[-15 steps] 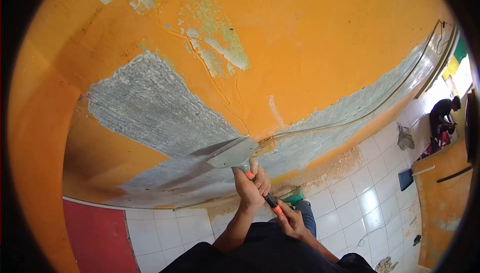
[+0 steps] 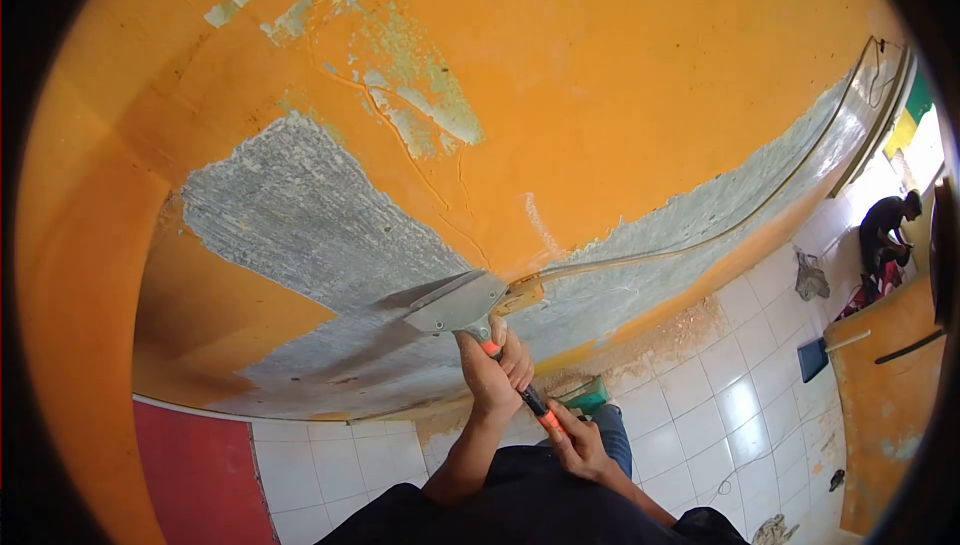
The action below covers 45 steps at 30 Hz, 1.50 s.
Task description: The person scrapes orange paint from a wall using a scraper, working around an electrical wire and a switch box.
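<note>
A wide-bladed wall scraper [image 2: 458, 307] with an orange and black handle lies against the wall. My left hand [image 2: 493, 373] is closed around the handle just below the metal head. Lower down, my right hand [image 2: 578, 442] grips the handle's orange end. The blade's far edge meets the bare grey patch [image 2: 310, 200], close to where orange paint [image 2: 620, 75] begins. To the right of the head, a cable [image 2: 640, 257] runs along the wall, with a loose-looking orange piece [image 2: 524, 295] beside it.
Dust and paint debris [image 2: 680, 340] line the floor along the wall. A green object [image 2: 582, 395] sits near my leg. Another person [image 2: 885, 230] is bent over at the far right. A red panel [image 2: 200, 470] stands at lower left, and a dustpan-like blue item [image 2: 812, 358] at right.
The scraper head and both hands have shifted slightly left, the head along the edge of the grey patch. My grip on the handle looks the same.
</note>
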Motion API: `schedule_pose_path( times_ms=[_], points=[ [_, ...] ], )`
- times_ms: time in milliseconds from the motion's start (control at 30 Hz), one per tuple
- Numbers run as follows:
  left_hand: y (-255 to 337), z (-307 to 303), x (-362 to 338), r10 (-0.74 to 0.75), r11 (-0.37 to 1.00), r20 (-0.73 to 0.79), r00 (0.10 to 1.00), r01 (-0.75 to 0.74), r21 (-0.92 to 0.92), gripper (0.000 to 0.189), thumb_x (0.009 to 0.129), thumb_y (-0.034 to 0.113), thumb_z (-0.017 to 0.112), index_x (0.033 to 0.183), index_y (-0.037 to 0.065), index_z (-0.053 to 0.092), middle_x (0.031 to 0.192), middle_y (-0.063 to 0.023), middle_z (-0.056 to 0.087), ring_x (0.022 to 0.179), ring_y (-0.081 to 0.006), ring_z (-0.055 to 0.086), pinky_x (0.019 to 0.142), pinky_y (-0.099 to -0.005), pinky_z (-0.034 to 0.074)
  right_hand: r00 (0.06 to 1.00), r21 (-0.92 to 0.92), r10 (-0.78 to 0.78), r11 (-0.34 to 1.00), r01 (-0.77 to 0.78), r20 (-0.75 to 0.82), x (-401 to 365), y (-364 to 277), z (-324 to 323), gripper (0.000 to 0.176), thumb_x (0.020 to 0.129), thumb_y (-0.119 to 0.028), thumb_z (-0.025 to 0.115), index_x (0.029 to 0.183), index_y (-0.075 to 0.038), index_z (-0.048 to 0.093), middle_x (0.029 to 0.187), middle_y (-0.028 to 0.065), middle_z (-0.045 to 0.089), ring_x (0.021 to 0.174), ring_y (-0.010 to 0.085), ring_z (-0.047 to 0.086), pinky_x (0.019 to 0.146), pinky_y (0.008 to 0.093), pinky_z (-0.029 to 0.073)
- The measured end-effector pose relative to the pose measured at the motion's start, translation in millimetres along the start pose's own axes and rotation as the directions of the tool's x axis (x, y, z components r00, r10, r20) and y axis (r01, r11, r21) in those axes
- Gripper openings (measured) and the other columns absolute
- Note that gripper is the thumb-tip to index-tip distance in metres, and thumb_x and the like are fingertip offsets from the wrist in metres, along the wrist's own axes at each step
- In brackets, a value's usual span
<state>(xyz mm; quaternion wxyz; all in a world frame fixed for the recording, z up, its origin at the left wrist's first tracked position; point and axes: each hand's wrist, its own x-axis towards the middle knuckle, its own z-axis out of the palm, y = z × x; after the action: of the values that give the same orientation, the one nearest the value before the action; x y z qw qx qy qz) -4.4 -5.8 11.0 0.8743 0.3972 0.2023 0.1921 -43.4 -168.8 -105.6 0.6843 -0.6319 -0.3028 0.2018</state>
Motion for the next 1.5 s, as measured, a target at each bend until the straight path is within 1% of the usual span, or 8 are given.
schedule_pose_path(
  times_ms=[167,300,400,533,1200,1300,1367,1500],
  points=[
    [0.2,4.6,-1.9,0.011,1.000,-0.028,1.000,-0.012,-0.014,0.057,0.091,0.068,0.019,0.068,0.018,0.037,0.043,0.0058,0.022,0.031,-0.0075,0.016,0.029,-0.0228,0.018,0.999,0.020,0.041,0.999,-0.042,0.019,-5.4,1.7,-2.4,0.046,0.093,-0.011,0.053,0.136,-0.001,0.041,0.061,0.0037,0.055,0.050,0.0091,0.053,0.051,0.0235,0.044],
    [2.1,4.6,-0.7,0.025,1.000,-0.017,1.000,-0.025,-0.015,0.056,0.091,0.067,0.020,0.068,0.019,0.037,0.043,0.0058,0.022,0.031,-0.0077,0.016,0.029,-0.0227,0.018,1.000,-0.005,0.001,1.000,-0.001,0.023,3.5,-10.9,-6.9,0.046,0.093,-0.011,0.052,0.136,-0.001,0.041,0.061,0.0042,0.056,0.050,0.0101,0.054,0.051,0.0236,0.044],
    [-1.1,1.7,1.0,0.067,0.997,0.030,0.997,-0.065,-0.041,0.056,0.091,0.067,0.020,0.068,0.019,0.037,0.043,0.0058,0.022,0.031,-0.0077,0.016,0.029,-0.0229,0.018,0.998,-0.045,0.048,0.998,-0.046,0.052,2.0,-5.0,-9.8,0.046,0.093,-0.011,0.052,0.137,-0.001,0.041,0.062,0.0047,0.057,0.050,0.0107,0.055,0.051,0.0238,0.044],
    [4.4,5.7,0.5,0.026,0.999,0.015,1.000,-0.026,-0.022,0.058,0.090,0.069,0.019,0.069,0.018,0.037,0.043,0.0056,0.023,0.032,-0.0079,0.018,0.030,-0.0234,0.019,1.000,-0.023,-0.013,1.000,0.013,0.012,0.4,-8.0,-7.7,0.047,0.093,-0.011,0.052,0.137,-0.002,0.040,0.062,0.0048,0.057,0.051,0.0108,0.055,0.052,0.0240,0.045],
    [-2.5,1.4,-2.0,0.022,0.998,-0.016,1.000,-0.023,-0.054,0.054,0.092,0.066,0.021,0.068,0.019,0.036,0.043,0.0059,0.023,0.031,-0.0076,0.017,0.029,-0.0228,0.018,0.994,-0.045,0.099,0.994,-0.097,0.048,-3.7,-12.3,-12.8,0.045,0.093,-0.013,0.053,0.136,-0.003,0.042,0.063,0.0044,0.059,0.053,0.0109,0.057,0.055,0.0241,0.047],
    [-0.2,2.4,0.1,0.006,0.999,-0.022,1.000,-0.007,-0.041,0.054,0.092,0.066,0.020,0.068,0.019,0.036,0.043,0.0058,0.023,0.031,-0.0078,0.017,0.029,-0.0228,0.019,1.000,-0.006,-0.013,1.000,0.013,0.015,0.3,-17.3,-9.6,0.046,0.093,-0.013,0.053,0.136,-0.003,0.042,0.061,0.0046,0.057,0.052,0.0109,0.056,0.054,0.0244,0.046],
    [8.1,5.8,-2.6,0.051,0.998,0.021,0.998,-0.050,-0.046,0.057,0.091,0.068,0.018,0.068,0.018,0.035,0.044,0.0055,0.024,0.033,-0.0081,0.018,0.031,-0.0233,0.019,0.999,-0.012,0.022,1.000,-0.021,0.029,3.8,-19.3,-12.1,0.046,0.093,-0.013,0.054,0.136,-0.003,0.042,0.060,0.0046,0.057,0.051,0.0110,0.056,0.053,0.0241,0.046],
    [2.1,3.3,-3.5,0.024,1.000,-0.033,0.999,-0.024,-0.006,0.058,0.091,0.068,0.018,0.067,0.018,0.035,0.044,0.0049,0.024,0.032,-0.0081,0.018,0.030,-0.0233,0.019,0.999,-0.032,0.038,0.999,-0.038,0.017,-2.5,-10.3,-6.9,0.046,0.093,-0.012,0.054,0.137,-0.003,0.042,0.059,0.0046,0.056,0.051,0.0104,0.056,0.053,0.0228,0.045]
  ],
)
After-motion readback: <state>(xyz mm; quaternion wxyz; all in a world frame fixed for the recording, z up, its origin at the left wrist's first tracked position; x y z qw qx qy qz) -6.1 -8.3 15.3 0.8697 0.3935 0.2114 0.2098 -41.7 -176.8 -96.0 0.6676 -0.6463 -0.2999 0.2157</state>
